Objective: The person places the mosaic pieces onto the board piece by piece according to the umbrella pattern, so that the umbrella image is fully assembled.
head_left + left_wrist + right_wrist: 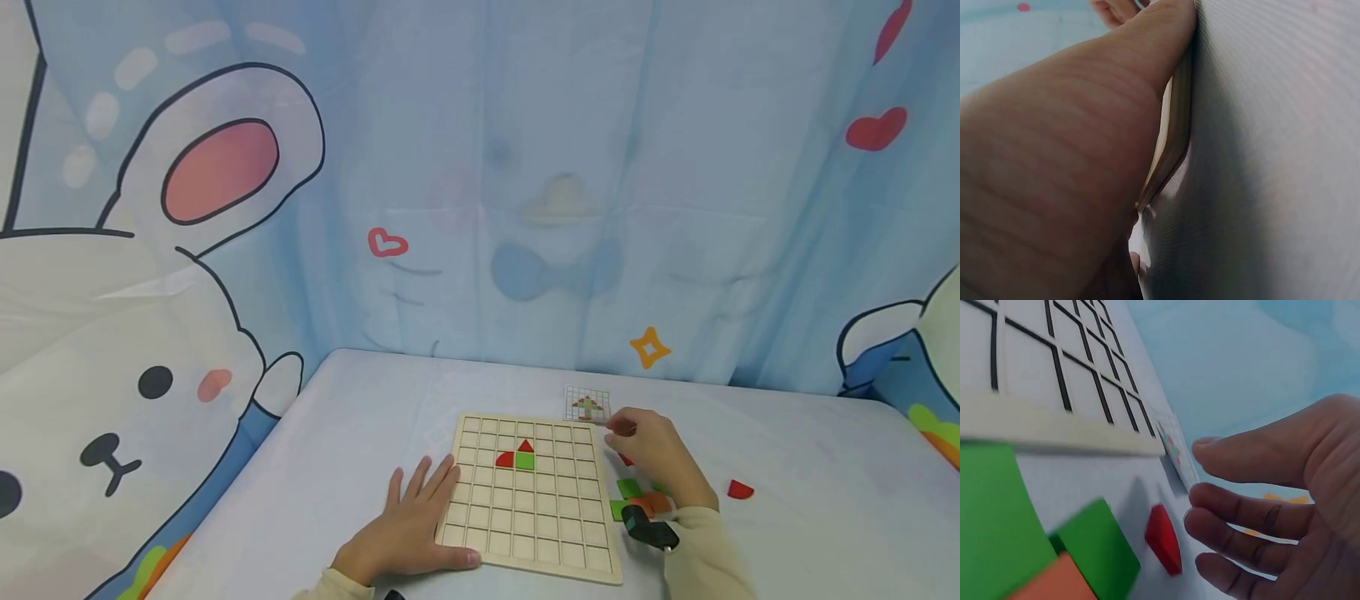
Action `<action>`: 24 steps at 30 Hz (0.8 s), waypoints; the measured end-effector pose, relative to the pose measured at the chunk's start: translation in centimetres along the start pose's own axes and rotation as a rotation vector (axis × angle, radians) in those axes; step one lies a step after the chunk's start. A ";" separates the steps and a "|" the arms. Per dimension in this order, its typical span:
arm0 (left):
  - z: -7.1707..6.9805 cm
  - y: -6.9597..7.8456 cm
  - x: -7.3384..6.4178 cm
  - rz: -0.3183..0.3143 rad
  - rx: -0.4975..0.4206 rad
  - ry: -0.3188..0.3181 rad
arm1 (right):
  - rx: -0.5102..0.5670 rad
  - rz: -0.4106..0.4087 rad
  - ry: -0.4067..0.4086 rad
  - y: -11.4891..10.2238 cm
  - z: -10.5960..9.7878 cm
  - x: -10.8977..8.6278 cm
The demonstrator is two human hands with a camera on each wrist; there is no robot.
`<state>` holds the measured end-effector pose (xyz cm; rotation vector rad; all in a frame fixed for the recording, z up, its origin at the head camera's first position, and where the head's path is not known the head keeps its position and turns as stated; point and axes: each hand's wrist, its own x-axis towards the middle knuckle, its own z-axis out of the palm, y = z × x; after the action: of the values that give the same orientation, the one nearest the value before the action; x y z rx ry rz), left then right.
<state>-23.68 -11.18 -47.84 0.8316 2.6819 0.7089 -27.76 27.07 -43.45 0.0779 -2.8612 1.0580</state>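
Observation:
A square wooden grid board [547,533] lies on the white table. In its upper middle sit a red triangle [526,447], a red quarter-round [506,459] and a green square [524,461]. My left hand [411,527] rests with spread fingers along the board's left edge, thumb at the near corner. My right hand [654,448] is past the board's far right corner, its fingertips by a small pattern card [587,402] that shows a coloured figure on a grid. In the right wrist view, a gap shows between thumb and fingers, with nothing held there.
Right of the board lie several loose pieces: green ones [628,488], orange ones [651,503] and a red one [1163,540] below my right fingers. Another red quarter-round [740,490] lies farther right. A printed blue curtain [555,317] hangs behind the table.

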 end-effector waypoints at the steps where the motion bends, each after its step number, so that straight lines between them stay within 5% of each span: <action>1: -0.1 0.0 0.0 -0.004 -0.001 -0.004 | -0.008 0.016 -0.006 0.3 -0.2 0.0; 7: -0.5 0.5 0.0 -0.028 0.018 -0.026 | -0.044 0.088 -0.051 1.7 -1.1 -0.4; 24: -0.1 0.4 -0.2 -0.040 0.040 -0.016 | -0.079 0.098 -0.134 2.2 -0.9 -0.3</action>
<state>-23.40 -11.05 -47.49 0.7879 2.6990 0.6386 -27.59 29.33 -44.25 0.0025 -3.0525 0.9896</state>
